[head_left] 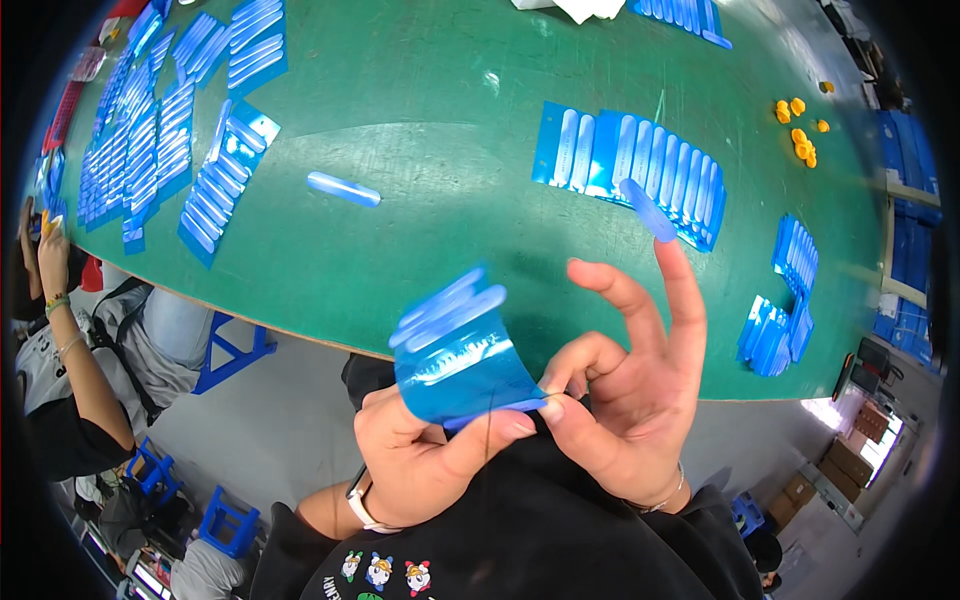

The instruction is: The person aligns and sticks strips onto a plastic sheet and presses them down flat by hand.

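Green bench [430, 110], near edge: left hand [425, 465] grips sheet [465, 362], right hand [640, 400] pinches its right corner, lower edge running crosswise.

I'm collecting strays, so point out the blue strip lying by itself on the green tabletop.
The single blue strip right of the slanted strip group; the others are grouped, or at a fingertip of the right hand.

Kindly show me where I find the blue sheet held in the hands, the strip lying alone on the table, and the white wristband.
Blue sheet [458, 368], head view: middle of its curved face.
Lone strip [344, 189], head view: middle of its length.
White wristband [359, 506], head view: outer side of the band.
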